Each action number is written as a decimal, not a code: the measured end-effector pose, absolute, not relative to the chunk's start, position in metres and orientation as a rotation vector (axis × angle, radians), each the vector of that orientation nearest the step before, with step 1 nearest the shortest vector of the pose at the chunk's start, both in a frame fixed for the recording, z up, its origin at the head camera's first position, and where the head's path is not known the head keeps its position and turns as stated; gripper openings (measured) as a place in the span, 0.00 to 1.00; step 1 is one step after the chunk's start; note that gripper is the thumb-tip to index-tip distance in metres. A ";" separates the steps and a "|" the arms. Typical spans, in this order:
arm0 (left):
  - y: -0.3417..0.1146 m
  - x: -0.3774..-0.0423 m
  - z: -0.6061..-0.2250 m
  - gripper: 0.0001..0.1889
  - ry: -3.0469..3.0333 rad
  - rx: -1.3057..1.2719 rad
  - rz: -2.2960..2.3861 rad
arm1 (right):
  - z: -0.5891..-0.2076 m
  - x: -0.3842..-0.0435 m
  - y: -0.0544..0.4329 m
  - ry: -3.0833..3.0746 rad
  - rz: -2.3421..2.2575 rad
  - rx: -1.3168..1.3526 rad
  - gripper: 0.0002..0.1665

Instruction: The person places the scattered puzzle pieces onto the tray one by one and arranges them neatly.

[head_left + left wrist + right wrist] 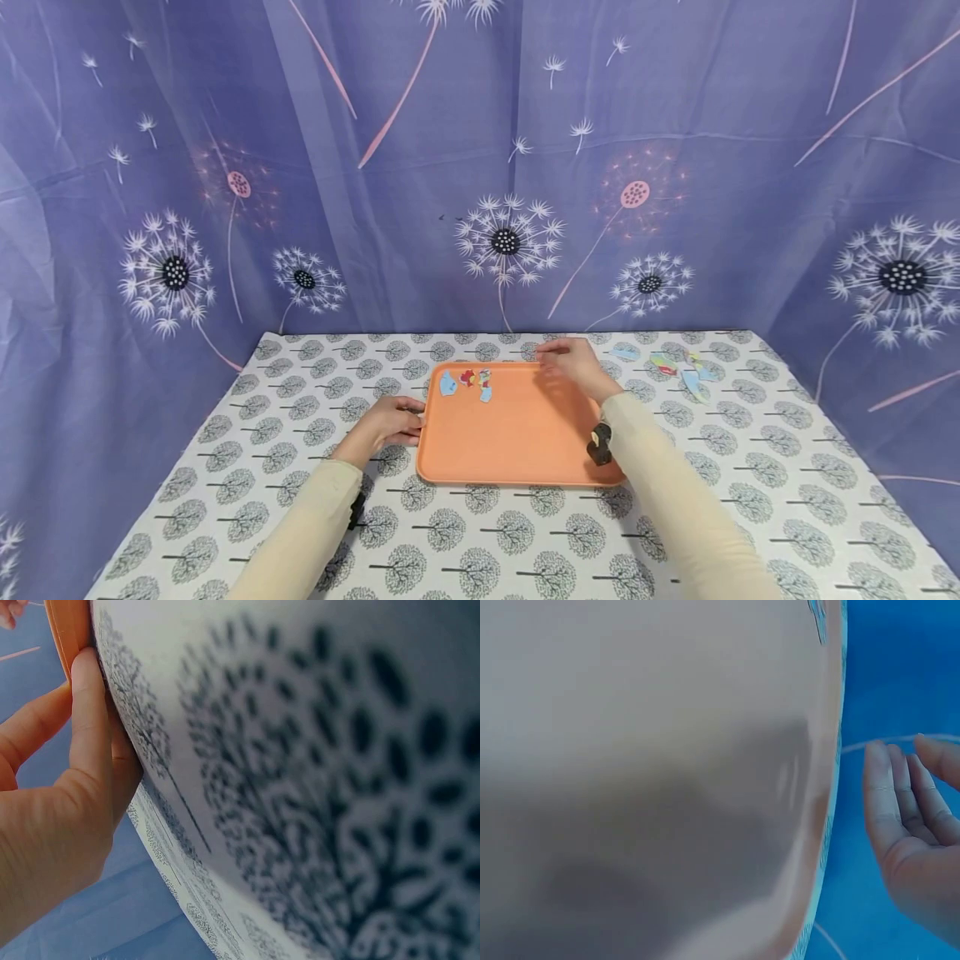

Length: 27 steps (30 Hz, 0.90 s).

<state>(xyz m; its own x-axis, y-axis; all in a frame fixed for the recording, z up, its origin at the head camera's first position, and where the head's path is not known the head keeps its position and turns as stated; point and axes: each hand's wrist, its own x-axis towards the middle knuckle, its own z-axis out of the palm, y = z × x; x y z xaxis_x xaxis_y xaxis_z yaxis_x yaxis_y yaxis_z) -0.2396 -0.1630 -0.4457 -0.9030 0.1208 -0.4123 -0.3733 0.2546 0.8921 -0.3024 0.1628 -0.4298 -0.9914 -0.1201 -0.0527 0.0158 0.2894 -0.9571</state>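
An orange tray [517, 454] lies on the patterned cloth. My left hand [390, 423] holds its left edge, thumb and fingers at the rim; the left wrist view shows the fingertips on the orange wall of the tray [69, 634]. Over the far edge of the tray hovers my right hand [573, 365], and in the right wrist view the fingers of this hand [919, 814] are loosely extended with nothing between them. In the tray's far left corner lie flat printed cutouts: a light blue piece [448, 384], a red piece [468, 378] and a multicoloured piece [485, 385].
Several more cutouts lie on the cloth beyond the tray's right side, among them a pale blue piece [625, 353], a red and green piece [663, 364] and a blue curved piece [694, 386]. A purple curtain [405, 208] with dandelion prints hangs behind the table.
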 end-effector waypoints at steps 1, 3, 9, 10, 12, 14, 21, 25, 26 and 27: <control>-0.163 -0.240 -0.446 0.19 2.136 -0.238 1.687 | -0.429 -0.303 0.166 2.448 -1.809 -0.105 0.18; -0.162 -0.241 -0.447 0.19 2.143 -0.265 1.682 | -0.429 -0.303 0.173 2.486 -1.800 -0.107 0.18; -0.161 -0.242 -0.451 0.20 2.156 -0.281 1.676 | -0.426 -0.303 0.195 2.524 -1.828 -0.100 0.18; -0.161 -0.241 -0.451 0.20 2.156 -0.278 1.677 | -0.425 -0.302 0.199 2.523 -1.843 -0.106 0.18; -0.161 -0.241 -0.450 0.20 2.152 -0.276 1.683 | -0.423 -0.301 0.209 2.535 -1.851 -0.102 0.18; -0.162 -0.241 -0.451 0.20 2.151 -0.273 1.685 | -0.422 -0.299 0.218 2.542 -1.854 -0.110 0.19; -0.163 -0.243 -0.452 0.20 2.150 -0.289 1.679 | -0.416 -0.296 0.253 2.588 -1.785 -0.109 0.23; -0.163 -0.244 -0.454 0.20 2.158 -0.286 1.678 | -0.413 -0.293 0.276 2.631 -1.703 -0.087 0.27; -0.162 -0.244 -0.454 0.20 2.160 -0.286 1.676 | -0.412 -0.293 0.281 2.638 -1.682 -0.067 0.28; -0.162 -0.244 -0.454 0.20 2.162 -0.286 1.675 | -0.412 -0.292 0.287 2.637 -1.666 -0.043 0.30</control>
